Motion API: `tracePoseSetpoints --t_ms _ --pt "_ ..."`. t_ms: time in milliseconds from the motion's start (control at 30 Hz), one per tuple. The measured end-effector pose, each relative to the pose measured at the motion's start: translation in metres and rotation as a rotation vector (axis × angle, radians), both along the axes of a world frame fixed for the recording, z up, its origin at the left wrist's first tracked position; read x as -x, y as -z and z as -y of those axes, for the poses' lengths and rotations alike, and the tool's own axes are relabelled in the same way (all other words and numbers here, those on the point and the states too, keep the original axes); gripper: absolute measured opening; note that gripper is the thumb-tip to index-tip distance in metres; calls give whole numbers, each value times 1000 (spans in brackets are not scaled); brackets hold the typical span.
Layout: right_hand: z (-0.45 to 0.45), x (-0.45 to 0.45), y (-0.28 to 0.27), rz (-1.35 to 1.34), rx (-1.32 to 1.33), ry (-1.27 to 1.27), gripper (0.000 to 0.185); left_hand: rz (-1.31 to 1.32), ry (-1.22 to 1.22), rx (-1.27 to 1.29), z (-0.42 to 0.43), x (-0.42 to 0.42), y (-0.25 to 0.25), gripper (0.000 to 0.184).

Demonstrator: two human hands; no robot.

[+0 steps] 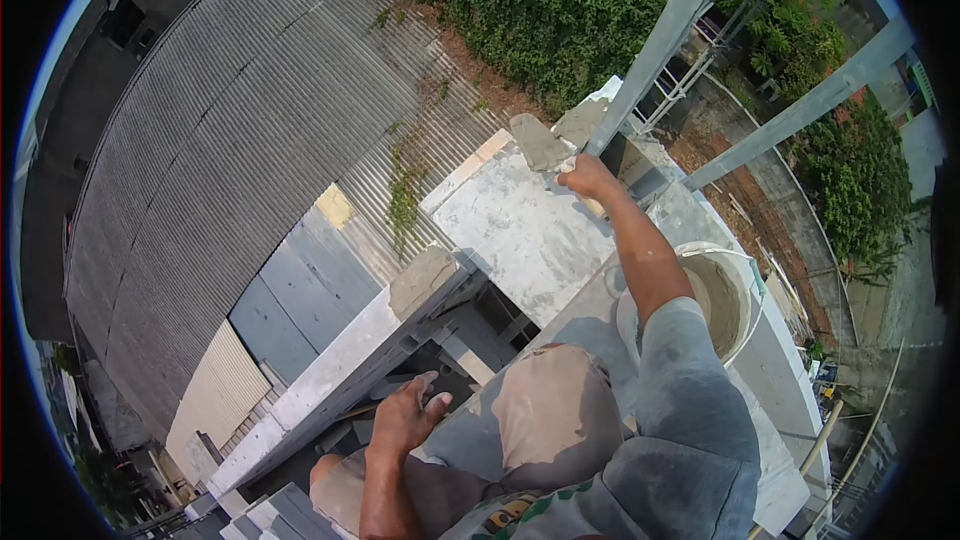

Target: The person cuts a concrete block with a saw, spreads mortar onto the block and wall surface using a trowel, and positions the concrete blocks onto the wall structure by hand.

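My right hand (590, 183) is stretched forward, closed around the handle of a trowel. Grey mortar covers the trowel's blade (540, 143), which is over the far edge of a pale slab (530, 230). More mortar (583, 122) lies just beyond, beside the foot of a grey metal post. Under my right forearm stands a white bucket (757, 302) with mortar (715, 300) inside. My left hand (408, 417) hangs near my knee with nothing in it, thumb and fingers apart. Ahead of it, a mortar patch (422, 281) sits on top of a narrow block wall (310, 395).
Two grey metal posts (665, 45) rise at the upper right. A gap (490, 315) opens between the narrow wall and the slab. Corrugated roofing (270, 90) spreads below on the left, and a leafy hedge (540, 10) grows beyond. The ground lies far below at right.
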State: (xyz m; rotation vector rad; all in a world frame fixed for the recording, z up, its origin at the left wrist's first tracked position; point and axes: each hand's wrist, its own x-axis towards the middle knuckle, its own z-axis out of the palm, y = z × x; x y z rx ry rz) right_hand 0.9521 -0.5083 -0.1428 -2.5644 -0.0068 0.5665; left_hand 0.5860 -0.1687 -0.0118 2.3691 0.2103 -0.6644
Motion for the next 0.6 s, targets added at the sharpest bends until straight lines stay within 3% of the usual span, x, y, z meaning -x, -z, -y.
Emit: tracePoseSetpoints --t_ms 233,500,600 --pt "18 35 -58 243 125 61 54 23 26 25 2 -5 -1 51" --pt "78 181 -143 531 71 114 39 80 78 40 -1 -27 1 49" --pt "117 250 -155 385 91 284 40 99 103 31 -1 -33 8 50"
